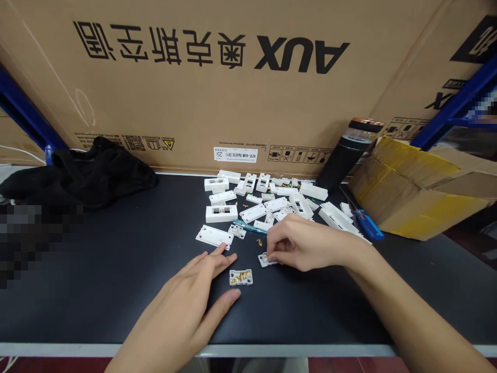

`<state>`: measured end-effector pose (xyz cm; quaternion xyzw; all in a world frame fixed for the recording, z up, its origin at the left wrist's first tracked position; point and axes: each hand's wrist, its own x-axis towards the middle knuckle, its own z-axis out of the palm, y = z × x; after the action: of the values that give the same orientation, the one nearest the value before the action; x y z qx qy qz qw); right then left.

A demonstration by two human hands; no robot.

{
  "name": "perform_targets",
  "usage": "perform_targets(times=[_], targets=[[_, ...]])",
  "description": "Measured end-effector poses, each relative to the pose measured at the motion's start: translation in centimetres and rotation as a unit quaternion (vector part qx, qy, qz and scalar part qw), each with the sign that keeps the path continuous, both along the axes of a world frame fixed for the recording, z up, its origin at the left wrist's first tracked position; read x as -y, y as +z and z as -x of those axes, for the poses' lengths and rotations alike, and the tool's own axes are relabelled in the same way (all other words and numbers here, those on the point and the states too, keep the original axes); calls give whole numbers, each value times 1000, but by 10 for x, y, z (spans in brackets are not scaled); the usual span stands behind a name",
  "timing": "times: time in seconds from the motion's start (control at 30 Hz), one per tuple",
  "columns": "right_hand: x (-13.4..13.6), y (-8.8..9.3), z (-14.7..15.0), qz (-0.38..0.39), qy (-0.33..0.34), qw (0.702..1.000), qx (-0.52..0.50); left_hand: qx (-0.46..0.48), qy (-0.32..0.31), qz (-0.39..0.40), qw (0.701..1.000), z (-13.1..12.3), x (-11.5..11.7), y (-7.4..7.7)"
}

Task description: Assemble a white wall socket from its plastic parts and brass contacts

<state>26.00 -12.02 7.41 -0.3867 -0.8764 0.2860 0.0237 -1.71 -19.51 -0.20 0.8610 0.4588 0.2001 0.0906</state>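
hands [190, 300] [301, 243]: 2; brass-fitted base [240, 277]: 1; bottle [334, 163]: 1; yellow-taped carton [404, 186]: 1; white parts [214, 236]: many — overlapping

We see soft, even light, a faint shadow beside the black cylindrical flask [337, 161], wide-angle stretching toward the edges, and blocky pixelation far left and upper right.

The right hand [287, 246] is touching a small white base [264, 260], and the left hand [194, 298] is spreading its fingers beside a brass-fitted base [241, 278].
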Motion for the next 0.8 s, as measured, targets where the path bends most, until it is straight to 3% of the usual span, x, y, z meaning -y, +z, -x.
perform_targets(times=[0.27, 0.67, 0.8], targets=[[-7, -7, 0, -47, 0, 999, -26, -7, 4, 0, 1000, 0, 0, 4], [-4, -4, 0, -4, -25, 998, -52, -5, -6, -9, 1000, 0, 0, 5], [-3, -3, -2, -39, -24, 998, -46, -4, -8, 0, 1000, -1, 0, 7]])
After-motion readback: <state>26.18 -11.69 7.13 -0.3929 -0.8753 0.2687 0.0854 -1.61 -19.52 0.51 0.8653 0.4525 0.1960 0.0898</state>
